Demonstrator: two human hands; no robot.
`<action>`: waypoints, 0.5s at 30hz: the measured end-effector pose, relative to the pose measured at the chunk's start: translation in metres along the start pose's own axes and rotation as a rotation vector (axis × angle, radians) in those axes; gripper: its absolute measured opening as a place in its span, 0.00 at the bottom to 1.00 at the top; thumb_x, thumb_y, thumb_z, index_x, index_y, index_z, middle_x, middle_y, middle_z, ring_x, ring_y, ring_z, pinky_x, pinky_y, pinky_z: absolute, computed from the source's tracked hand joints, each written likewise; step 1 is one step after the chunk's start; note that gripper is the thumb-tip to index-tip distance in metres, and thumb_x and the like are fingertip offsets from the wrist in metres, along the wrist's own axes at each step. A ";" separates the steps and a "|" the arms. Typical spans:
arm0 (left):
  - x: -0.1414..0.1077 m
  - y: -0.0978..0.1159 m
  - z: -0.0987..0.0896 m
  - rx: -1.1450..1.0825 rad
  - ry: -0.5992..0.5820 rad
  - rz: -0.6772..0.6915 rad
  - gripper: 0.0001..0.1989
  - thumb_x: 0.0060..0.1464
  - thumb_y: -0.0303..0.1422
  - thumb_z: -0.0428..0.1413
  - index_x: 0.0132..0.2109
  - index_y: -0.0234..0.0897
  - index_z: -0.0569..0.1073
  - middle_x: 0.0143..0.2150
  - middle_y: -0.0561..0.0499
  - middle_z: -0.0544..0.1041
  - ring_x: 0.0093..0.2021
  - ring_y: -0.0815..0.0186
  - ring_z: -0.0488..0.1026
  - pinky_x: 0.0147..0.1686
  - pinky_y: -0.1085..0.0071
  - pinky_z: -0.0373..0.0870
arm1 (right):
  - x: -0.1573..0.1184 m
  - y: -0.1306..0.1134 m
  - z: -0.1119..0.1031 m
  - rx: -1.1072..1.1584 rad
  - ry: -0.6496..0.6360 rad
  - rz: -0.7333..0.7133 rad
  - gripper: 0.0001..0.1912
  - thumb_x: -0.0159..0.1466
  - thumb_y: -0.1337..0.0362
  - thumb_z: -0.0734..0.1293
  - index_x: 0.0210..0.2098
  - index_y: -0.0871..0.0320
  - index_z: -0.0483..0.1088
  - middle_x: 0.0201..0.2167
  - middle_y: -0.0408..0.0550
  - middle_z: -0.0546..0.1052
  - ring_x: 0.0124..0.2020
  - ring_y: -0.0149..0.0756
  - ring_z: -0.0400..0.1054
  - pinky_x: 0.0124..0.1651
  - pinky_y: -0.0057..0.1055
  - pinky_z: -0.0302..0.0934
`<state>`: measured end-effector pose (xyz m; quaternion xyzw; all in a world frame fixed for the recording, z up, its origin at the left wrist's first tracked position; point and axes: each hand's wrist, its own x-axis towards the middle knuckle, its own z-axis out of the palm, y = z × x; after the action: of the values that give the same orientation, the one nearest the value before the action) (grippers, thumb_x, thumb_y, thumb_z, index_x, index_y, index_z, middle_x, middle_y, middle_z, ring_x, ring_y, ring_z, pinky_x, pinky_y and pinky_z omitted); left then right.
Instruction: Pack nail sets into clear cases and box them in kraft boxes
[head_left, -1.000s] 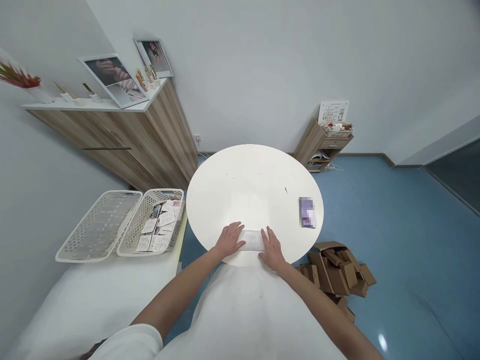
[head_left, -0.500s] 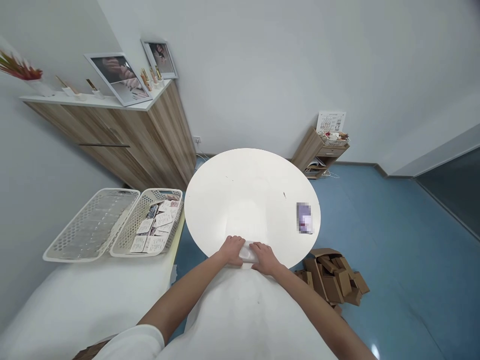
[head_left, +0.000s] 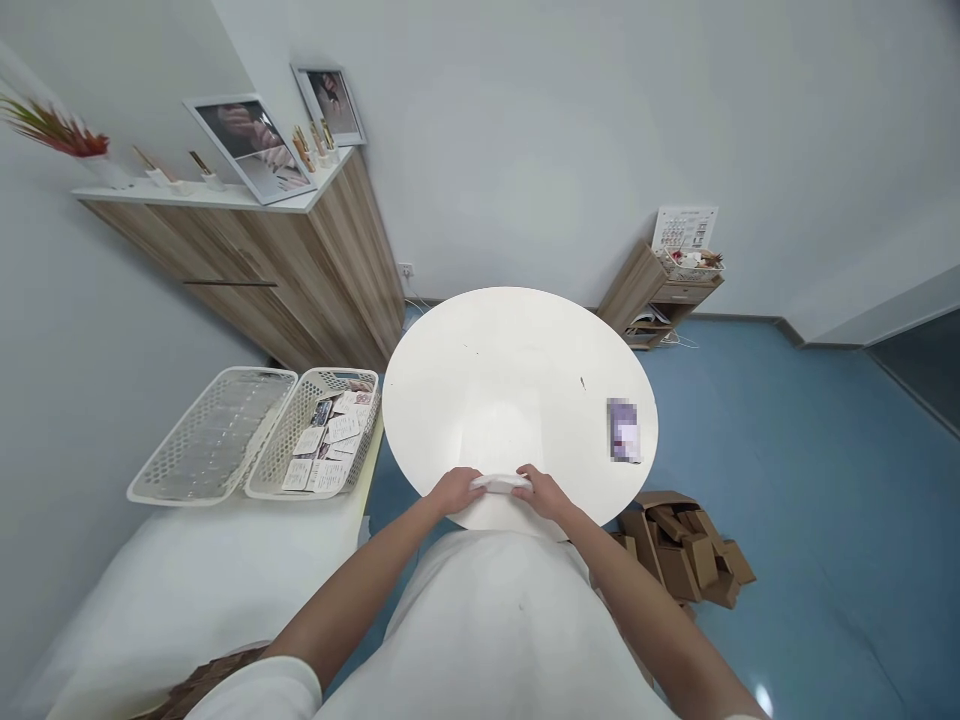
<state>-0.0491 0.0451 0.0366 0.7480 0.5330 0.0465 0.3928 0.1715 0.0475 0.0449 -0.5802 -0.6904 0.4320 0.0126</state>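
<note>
My left hand (head_left: pixel 457 490) and my right hand (head_left: pixel 545 492) are at the near edge of a white oval table (head_left: pixel 420 400). Between them they hold the two ends of a narrow, folded, whitish sheet (head_left: pixel 501 484), thin and slightly see-through like plastic film. Fingers of both hands are closed on it. Just beyond the hands, a faint pale rectangle (head_left: pixel 501 415) lies flat on the tabletop; whether it joins the folded piece I cannot tell.
A blurred purple item (head_left: pixel 624 430) lies at the table's right side. Two white baskets stand at left: one with clear packets (head_left: pixel 214 440), one with printed cards (head_left: pixel 330 440). Brown cardboard boxes (head_left: pixel 682 550) are on the floor at right; a wooden cabinet (head_left: pixel 285 260) stands behind.
Both hands have moved slightly apart and now grip the ends of the folded sheet, which looks narrower and slightly raised. The view has shifted, so the room appears further right.
</note>
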 end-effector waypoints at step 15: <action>0.013 -0.015 0.011 0.141 0.098 -0.435 0.13 0.53 0.37 0.43 0.34 0.34 0.68 0.35 0.42 0.73 0.40 0.56 0.70 0.33 0.67 0.61 | 0.017 0.029 0.013 0.071 0.262 0.287 0.09 0.58 0.61 0.54 0.33 0.56 0.62 0.29 0.46 0.69 0.30 0.36 0.63 0.29 0.29 0.55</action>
<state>-0.0496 0.0517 0.0146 0.6379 0.7021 -0.0403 0.3139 0.1819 0.0527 0.0109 -0.7231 -0.5774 0.3741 0.0612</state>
